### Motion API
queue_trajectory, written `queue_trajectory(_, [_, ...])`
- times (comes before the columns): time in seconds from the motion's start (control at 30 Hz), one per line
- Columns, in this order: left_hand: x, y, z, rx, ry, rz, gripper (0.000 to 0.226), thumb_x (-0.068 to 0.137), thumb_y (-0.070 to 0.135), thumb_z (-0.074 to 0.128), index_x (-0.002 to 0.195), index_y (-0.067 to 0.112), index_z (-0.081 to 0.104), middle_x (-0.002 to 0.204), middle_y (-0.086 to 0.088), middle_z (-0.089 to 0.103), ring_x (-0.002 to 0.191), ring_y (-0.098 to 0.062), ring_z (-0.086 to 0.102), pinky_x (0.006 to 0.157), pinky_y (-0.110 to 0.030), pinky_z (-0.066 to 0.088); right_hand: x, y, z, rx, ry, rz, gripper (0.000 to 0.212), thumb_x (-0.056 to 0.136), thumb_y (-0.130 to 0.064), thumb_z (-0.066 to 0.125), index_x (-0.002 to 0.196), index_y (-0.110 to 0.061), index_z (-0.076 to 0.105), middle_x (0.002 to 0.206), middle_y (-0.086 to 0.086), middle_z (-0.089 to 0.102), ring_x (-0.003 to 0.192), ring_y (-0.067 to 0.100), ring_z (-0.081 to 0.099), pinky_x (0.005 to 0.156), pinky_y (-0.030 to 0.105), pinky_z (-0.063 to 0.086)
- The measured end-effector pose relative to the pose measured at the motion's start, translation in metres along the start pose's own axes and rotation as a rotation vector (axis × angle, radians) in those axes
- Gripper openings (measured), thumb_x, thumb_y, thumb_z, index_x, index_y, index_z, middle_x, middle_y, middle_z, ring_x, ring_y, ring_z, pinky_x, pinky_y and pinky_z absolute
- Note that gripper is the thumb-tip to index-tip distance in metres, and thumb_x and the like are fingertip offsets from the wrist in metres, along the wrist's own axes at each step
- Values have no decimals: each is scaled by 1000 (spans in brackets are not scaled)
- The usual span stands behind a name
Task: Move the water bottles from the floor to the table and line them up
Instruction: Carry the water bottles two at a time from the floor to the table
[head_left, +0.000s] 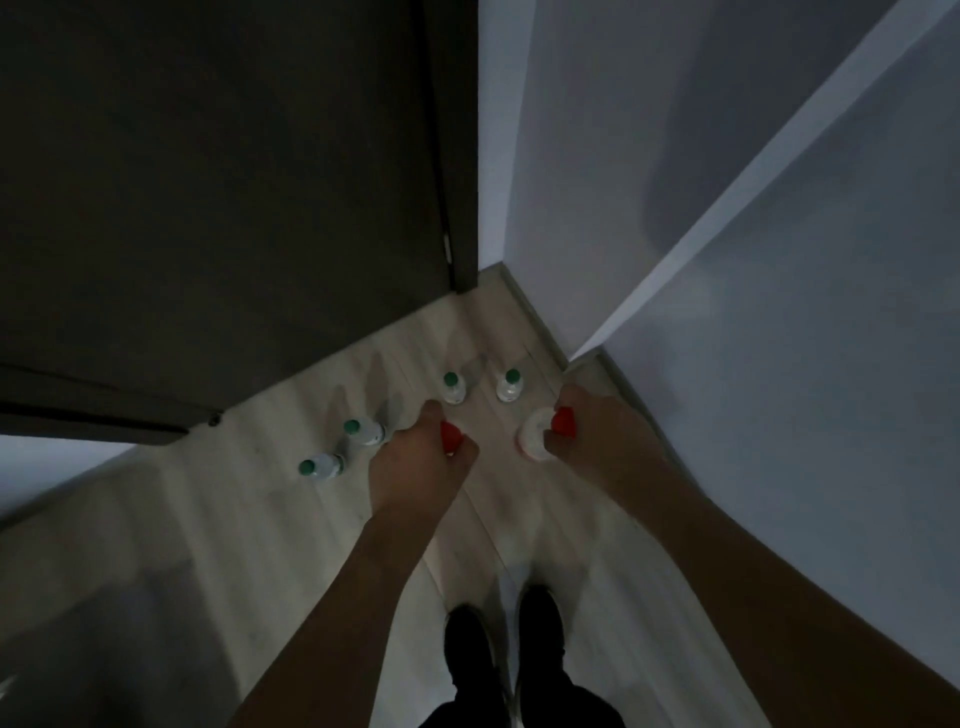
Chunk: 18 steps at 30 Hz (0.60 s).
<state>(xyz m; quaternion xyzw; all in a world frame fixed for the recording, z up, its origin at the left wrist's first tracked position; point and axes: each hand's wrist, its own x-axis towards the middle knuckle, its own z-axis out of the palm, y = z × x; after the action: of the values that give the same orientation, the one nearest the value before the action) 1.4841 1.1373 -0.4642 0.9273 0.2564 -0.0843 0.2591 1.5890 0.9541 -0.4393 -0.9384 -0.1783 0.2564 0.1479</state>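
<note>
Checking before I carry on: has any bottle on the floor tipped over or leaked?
Nothing stands out. The four green-capped bottles stand upright on the floor, with no puddle visible. The left hand and right hand each grip a red-capped bottle.

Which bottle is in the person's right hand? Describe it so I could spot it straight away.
Start at the white wall corner where it meets the pale floor. Just in front of it, the right hand grips a clear bottle by its top. Its cap is red, whereas the four bottles standing free nearby have green caps.
</note>
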Motion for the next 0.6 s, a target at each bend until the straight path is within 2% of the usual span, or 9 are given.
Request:
queue_trajectory(0.07, [-30,35,-68,-42,49,27,26,84,41,62,85,29,39,60,13,49,56,-16,55,51,-28,42,-43,-26,-60,26,60,-22,14,85,-30,57,91,-19,51,62,-11,48,54,3,48,50,19,38])
queue_trajectory(0.17, [-80,89,-162,-84,173,81,24,84,42,64,86,29,43,60,10,53,54,-15,55,52,-28,42,-115,-61,-142,66,126,-60,18,85,-38,57,90,-23,50,65,-9,54,58,7,54,57,25,47])
queue_trajectory(0.27, [-117,124,-219,-142,301,105,24,84,45,63,87,31,45,62,12,53,53,-4,51,49,-21,36,-165,-80,-188,107,221,-85,21,83,-43,60,90,-27,49,71,-10,56,61,7,55,59,25,45])
queue_trajectory(0.37, [-141,144,-248,-204,389,96,21,80,46,64,83,34,48,60,13,54,53,3,50,47,-17,31,-199,-84,-212,144,295,-92,25,81,-47,61,93,-27,52,76,-9,60,67,10,58,64,28,47])
queue_trajectory(0.6, [-175,186,-263,-179,385,190,18,77,42,65,81,32,51,59,12,54,52,0,52,47,-19,32,-243,-70,-230,183,353,-53,27,79,-47,60,92,-24,54,80,-6,62,71,14,60,71,35,54])
